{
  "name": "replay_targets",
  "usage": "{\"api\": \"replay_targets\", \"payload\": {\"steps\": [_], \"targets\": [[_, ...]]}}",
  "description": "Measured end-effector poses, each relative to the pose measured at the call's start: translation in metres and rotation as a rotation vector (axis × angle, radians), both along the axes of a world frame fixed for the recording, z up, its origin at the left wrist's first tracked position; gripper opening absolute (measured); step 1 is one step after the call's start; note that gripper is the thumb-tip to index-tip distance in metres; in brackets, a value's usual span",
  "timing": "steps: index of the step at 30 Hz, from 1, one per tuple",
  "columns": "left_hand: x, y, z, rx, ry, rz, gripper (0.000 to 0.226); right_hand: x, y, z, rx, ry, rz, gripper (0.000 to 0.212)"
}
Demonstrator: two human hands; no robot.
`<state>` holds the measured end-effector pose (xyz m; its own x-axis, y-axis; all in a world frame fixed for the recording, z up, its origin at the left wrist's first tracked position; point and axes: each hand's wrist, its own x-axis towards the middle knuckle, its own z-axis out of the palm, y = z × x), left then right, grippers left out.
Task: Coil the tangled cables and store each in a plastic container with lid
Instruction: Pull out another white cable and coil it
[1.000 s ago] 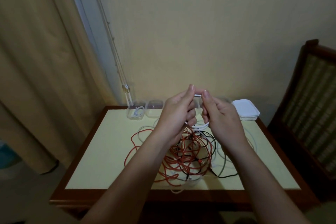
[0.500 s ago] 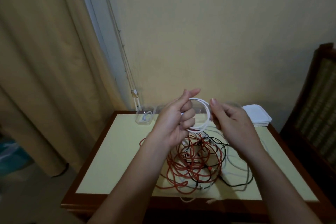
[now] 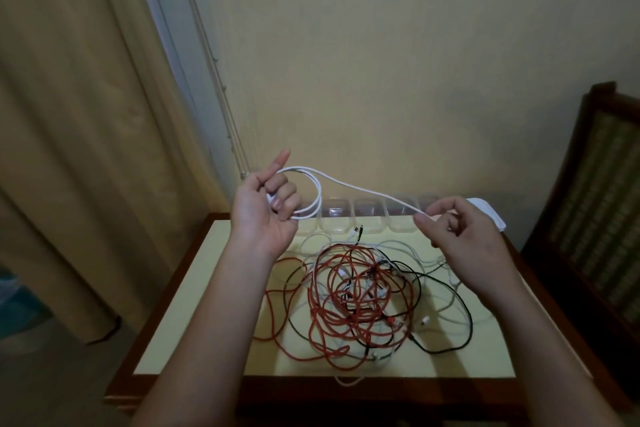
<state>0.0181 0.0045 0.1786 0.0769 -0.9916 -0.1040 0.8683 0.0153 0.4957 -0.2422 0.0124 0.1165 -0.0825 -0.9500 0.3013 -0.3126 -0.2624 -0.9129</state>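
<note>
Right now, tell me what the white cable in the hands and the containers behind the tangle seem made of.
The white cable looks sheathed in smooth, flexible plastic or rubber: it bends into soft loops. The containers look like clear plastic: see-through, with glinting rims.

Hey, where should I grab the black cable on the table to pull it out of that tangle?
Probably pinch the black cable at its wide outer loop on the right, coming from above on that side. There it lies flat on the table, clear of the red cable knot.
</note>
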Motion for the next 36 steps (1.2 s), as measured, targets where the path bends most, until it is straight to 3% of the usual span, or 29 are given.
{"api": "replay_targets", "payload": {"steps": [2,7,11,16,19,30,36], "targets": [[0.0,-0.001,-0.003,0.009,-0.002,0.019,0.039,0.0,0.0,-0.002,-0.048,0.064,-0.007,0.011],[-0.004,-0.003,-0.008,-0.009,-0.105,0.053,0.036,0.004,-0.001,-0.006,-0.168,0.439,-0.063,0.016],[-0.018,0.002,-0.013,-0.081,-0.241,0.053,0.03,0.016,0.0,-0.008,-0.234,0.534,0.016,0.015],[-0.041,0.01,-0.023,-0.168,-0.618,0.036,0.025,0.034,0.007,-0.005,-0.318,0.46,0.114,0.021],[-0.053,0.012,-0.032,-0.191,-0.737,-0.024,0.028,0.043,0.008,-0.003,-0.325,0.37,0.122,0.026],[-0.06,0.02,-0.041,-0.066,-0.761,-0.148,0.024,0.056,0.019,-0.001,-0.187,0.113,0.145,0.027],[-0.061,0.023,-0.05,0.034,-0.775,-0.365,0.028,0.061,0.012,-0.008,-0.172,0.16,0.093,0.024]]}}
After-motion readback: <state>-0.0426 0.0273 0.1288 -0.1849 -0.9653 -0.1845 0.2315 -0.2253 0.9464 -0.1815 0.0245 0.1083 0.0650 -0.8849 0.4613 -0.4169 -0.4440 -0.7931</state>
